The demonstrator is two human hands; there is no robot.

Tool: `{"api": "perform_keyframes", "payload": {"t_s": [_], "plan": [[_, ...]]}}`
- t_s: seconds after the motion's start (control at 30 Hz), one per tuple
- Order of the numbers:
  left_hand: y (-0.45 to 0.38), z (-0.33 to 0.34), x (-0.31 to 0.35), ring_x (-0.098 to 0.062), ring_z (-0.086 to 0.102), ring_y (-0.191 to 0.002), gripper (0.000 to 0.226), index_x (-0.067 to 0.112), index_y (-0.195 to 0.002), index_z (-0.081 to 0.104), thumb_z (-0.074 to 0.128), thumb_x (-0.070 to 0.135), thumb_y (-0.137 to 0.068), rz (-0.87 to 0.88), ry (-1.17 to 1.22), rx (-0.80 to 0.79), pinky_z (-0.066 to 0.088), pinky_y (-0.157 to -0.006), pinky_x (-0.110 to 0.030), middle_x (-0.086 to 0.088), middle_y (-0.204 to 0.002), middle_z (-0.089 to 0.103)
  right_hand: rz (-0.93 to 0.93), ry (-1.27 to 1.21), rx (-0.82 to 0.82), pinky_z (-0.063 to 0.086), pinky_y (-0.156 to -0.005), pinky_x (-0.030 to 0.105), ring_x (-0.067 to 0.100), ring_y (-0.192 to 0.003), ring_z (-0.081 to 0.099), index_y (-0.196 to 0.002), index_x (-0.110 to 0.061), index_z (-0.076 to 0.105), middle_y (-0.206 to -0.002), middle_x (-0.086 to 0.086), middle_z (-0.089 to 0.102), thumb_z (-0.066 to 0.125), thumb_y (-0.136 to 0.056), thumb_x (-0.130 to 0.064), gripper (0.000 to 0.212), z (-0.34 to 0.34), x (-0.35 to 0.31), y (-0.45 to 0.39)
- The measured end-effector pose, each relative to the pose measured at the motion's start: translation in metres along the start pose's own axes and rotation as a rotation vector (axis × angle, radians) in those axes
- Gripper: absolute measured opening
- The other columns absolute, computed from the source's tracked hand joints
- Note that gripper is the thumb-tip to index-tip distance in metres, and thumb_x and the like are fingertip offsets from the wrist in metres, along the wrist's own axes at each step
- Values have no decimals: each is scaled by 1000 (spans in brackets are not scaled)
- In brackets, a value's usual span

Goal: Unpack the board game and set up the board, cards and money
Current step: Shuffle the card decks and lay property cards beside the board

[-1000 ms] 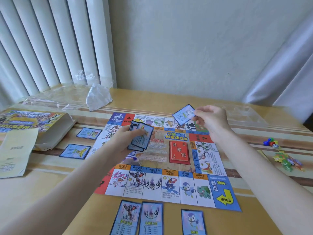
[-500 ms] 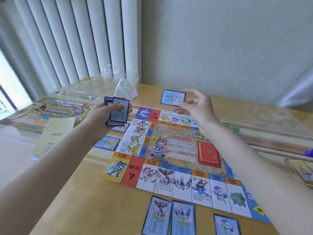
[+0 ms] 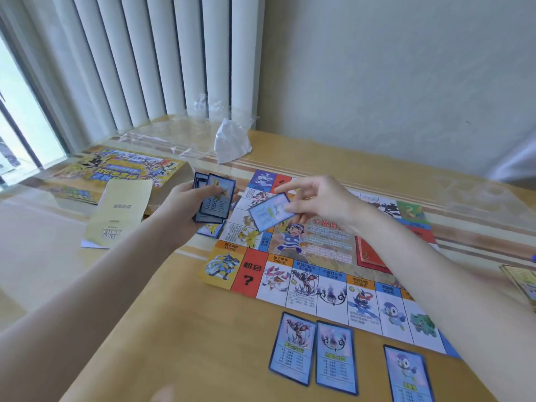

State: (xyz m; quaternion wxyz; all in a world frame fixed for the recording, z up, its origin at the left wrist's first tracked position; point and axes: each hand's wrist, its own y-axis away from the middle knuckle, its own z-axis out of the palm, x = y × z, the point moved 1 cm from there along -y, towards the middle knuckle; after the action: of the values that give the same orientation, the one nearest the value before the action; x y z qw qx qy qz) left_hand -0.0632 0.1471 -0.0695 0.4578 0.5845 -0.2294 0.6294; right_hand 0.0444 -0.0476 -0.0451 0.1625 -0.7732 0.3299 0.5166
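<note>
The colourful game board (image 3: pixel 316 280) lies unfolded on the table. My left hand (image 3: pixel 185 207) grips a small stack of blue-edged cards (image 3: pixel 216 200) above the board's left edge. My right hand (image 3: pixel 316 203) pinches a single blue card (image 3: pixel 269 211), tilted, over the board's far left part. Three blue cards lie face up along the near edge: one (image 3: pixel 293 348), a second (image 3: pixel 335 356) touching it, a third (image 3: pixel 409 374) farther right. Another card (image 3: pixel 211 229) lies beside the board's left edge. A red card pile (image 3: pixel 369 255) sits on the board.
The yellow game box (image 3: pixel 116 169) and a pale leaflet (image 3: pixel 120 216) lie at the left. Clear wrapping and a crumpled white bag (image 3: pixel 230 142) sit at the back by the blinds. A stack of notes (image 3: pixel 522 281) shows at the right edge.
The view has swung left. My right hand has brought its single card down and left, closer to the board's left side. My left hand keeps its stack, now nearer the right hand.
</note>
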Motion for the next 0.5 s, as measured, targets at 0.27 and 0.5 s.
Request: {"api": "perform_keyframes", "payload": {"t_s": [0.27, 0.5], "plan": [[10, -3, -13, -25, 69, -85, 13, 4, -103, 60, 54, 4, -90, -36, -42, -67, 52, -80, -40, -18, -103, 69, 65, 32, -215, 50, -53, 20, 14, -56, 63, -93, -7, 55, -78, 15, 65, 67, -81, 3, 20, 18, 6, 22], [18, -1, -16, -24, 71, -86, 21, 1, -110, 57, 56, 3, -89, -87, 14, -105, 59, -65, -31, -18, -98, 71, 33, 97, -231, 54, -63, 21, 13, -61, 64, -84, -7, 65, -72, 7, 68, 70, -80, 0, 9, 24, 5, 28]]}}
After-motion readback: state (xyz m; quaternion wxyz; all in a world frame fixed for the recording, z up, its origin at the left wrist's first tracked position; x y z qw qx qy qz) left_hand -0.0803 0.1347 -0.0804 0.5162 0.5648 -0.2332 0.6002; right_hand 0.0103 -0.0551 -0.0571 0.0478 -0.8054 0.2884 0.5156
